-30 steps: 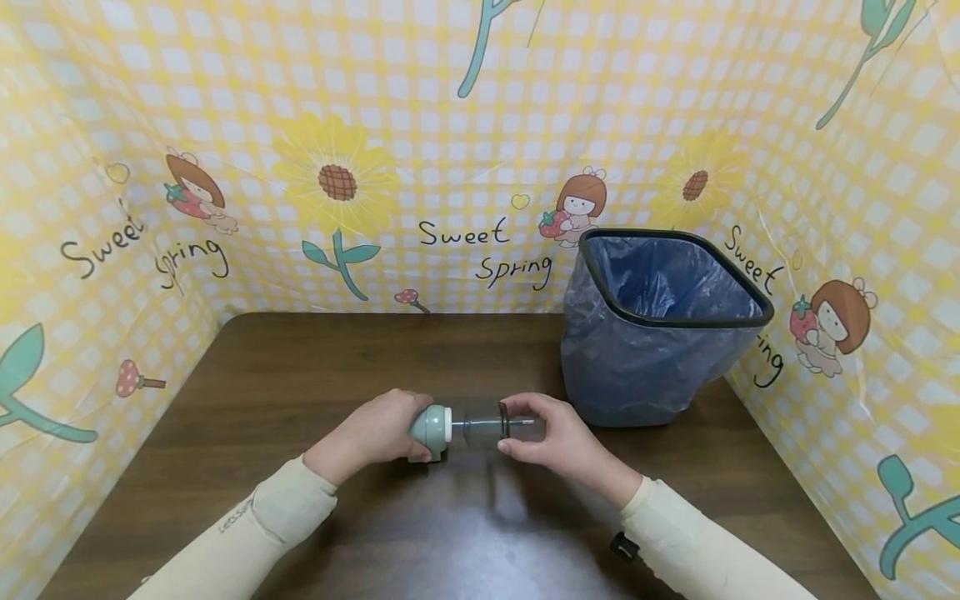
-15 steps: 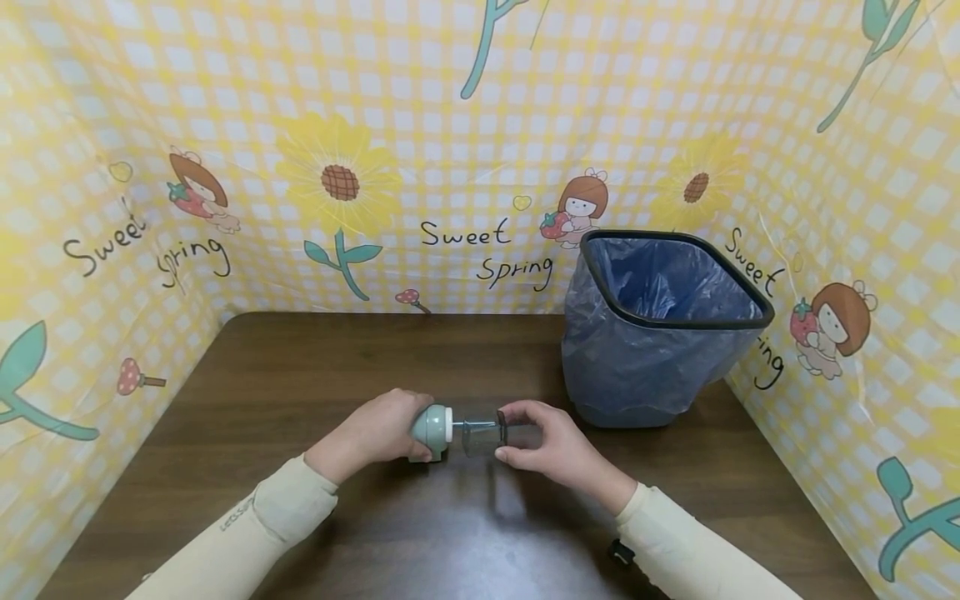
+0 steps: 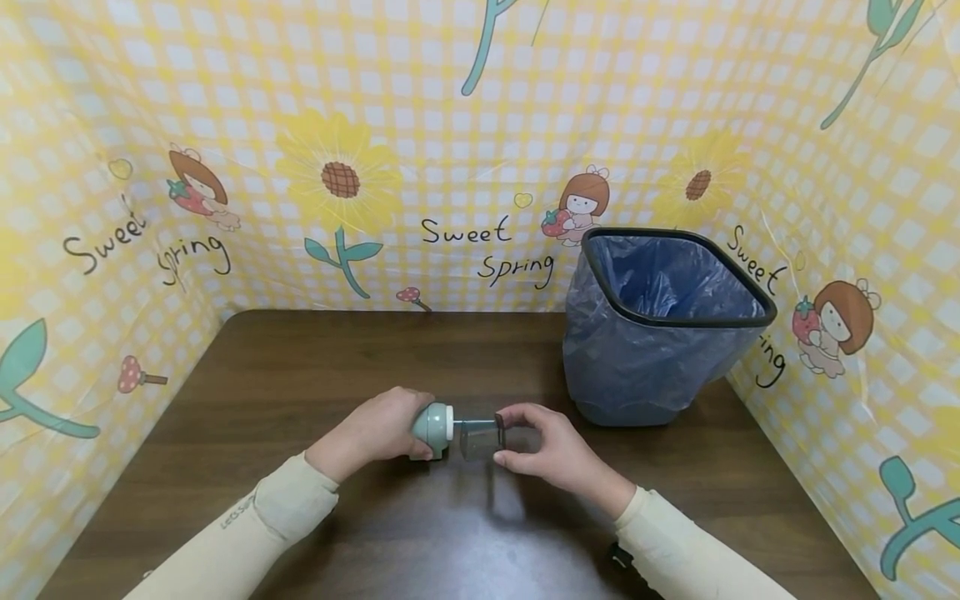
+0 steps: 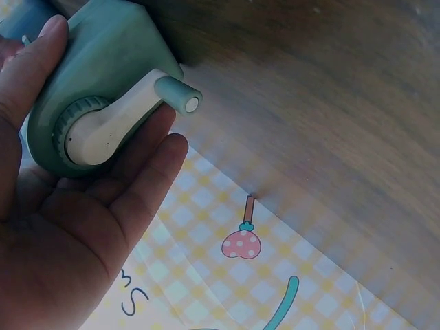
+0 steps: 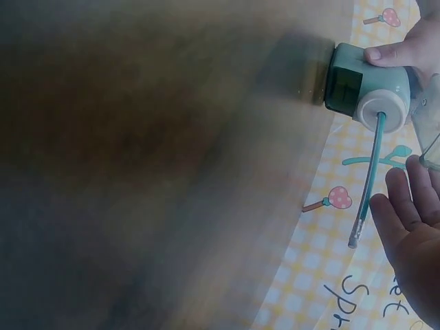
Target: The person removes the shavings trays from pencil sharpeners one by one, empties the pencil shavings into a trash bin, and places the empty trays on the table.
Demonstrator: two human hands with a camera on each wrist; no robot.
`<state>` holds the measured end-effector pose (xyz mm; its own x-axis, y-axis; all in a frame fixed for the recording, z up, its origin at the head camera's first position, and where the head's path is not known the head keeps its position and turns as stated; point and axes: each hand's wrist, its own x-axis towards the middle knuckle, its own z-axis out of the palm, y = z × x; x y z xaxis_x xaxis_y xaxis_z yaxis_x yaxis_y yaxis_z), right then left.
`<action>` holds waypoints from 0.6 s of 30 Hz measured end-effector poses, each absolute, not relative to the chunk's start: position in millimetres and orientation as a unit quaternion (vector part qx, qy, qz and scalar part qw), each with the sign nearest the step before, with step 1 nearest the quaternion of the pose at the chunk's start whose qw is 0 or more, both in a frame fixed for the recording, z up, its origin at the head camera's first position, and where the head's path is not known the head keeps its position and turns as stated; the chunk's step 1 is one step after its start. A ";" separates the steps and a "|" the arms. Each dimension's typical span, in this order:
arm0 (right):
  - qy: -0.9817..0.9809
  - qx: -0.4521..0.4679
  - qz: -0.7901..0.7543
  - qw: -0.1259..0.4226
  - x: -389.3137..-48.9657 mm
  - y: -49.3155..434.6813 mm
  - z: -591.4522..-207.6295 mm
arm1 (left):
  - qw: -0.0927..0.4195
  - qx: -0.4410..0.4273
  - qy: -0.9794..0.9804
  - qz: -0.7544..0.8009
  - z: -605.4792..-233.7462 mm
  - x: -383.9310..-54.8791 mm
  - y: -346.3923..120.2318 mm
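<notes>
My left hand (image 3: pixel 378 427) grips a green crank pencil sharpener (image 3: pixel 431 432) lying on the table. Its white crank (image 4: pixel 110 124) with a green knob shows in the left wrist view, beside the fingers. From the sharpener's white face (image 5: pixel 385 108) a slim teal pencil (image 5: pixel 371 179) sticks out, its metal-banded end free. With thumb and fingers, my right hand (image 3: pixel 553 446) holds a smoky see-through shavings container (image 3: pixel 478 442) by its right end. The container sits alongside the pencil, apart from the sharpener's body, and overlaps the pencil in the head view.
A bin (image 3: pixel 637 367) with a black rim and a bluish plastic liner stands at the back right of the dark wooden table (image 3: pixel 360 350). Checked, printed cloth (image 3: pixel 465 150) walls off the back and both sides.
My right hand has shifted slightly left and toward me with the container. The container, earlier lined up with the pencil, now sits lower in the head view. The left hand and sharpener stay put.
</notes>
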<state>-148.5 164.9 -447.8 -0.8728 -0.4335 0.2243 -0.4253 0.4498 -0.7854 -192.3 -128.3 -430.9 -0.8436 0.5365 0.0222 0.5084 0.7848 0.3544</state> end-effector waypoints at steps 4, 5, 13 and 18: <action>0.843 -0.258 -0.471 0.020 -148.4 164.4 -452.8 | 0.043 0.279 0.942 0.180 -429.1 -191.8 -128.0; 0.841 -0.260 -0.473 0.025 -148.5 164.4 -454.1 | 0.043 0.279 0.942 0.180 -428.7 -191.7 -127.9; 0.840 -0.259 -0.476 0.035 -148.6 164.8 -457.9 | 0.045 0.277 0.943 0.179 -426.2 -190.9 -128.0; 0.837 -0.260 -0.480 0.046 -148.7 165.3 -458.7 | 0.045 0.277 0.944 0.176 -426.1 -191.4 -128.3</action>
<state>-148.7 165.3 -458.7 -0.8607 -0.4790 0.1725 -0.3910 0.4049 -0.8266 -191.4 -128.3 -426.1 -0.8421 0.5392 0.0120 0.5075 0.7845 0.3563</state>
